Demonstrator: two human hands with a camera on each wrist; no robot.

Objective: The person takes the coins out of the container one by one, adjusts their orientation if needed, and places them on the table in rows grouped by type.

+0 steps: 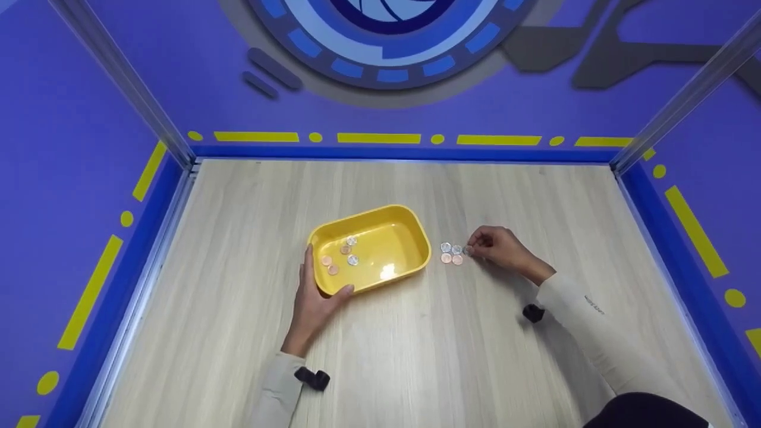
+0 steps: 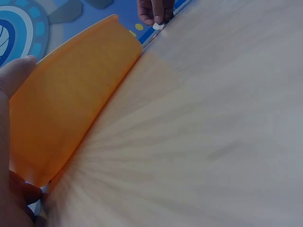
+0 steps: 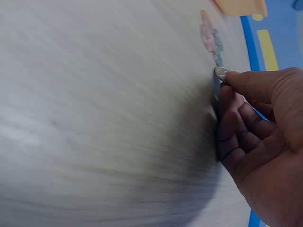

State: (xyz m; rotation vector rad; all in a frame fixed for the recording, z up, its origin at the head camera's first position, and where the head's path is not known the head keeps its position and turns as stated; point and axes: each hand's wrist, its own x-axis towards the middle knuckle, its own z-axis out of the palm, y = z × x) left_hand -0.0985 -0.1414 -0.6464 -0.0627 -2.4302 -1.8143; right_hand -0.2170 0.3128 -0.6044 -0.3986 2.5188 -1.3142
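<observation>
The left hand [image 1: 316, 303] has its grip closed round one end of the yellow tray [image 1: 386, 241], where five loose coins [image 1: 346, 249] lie. To the tray's right, the right hand [image 1: 505, 248] pinches a silvery coin [image 3: 220, 72] beside four neighbouring coins [image 1: 456, 250] on the tabletop [image 1: 416, 356]; whether it touches them is hard to tell.

I have left hand [image 1: 314, 303] gripping, thumb [image 1: 341, 294] spread from fingers [image 1: 308, 266]; left forearm [image 1: 276, 392] reaches up from below. My right hand [image 1: 505, 249] pinches, right forearm [image 1: 600, 339] slanting from lower right.
</observation>
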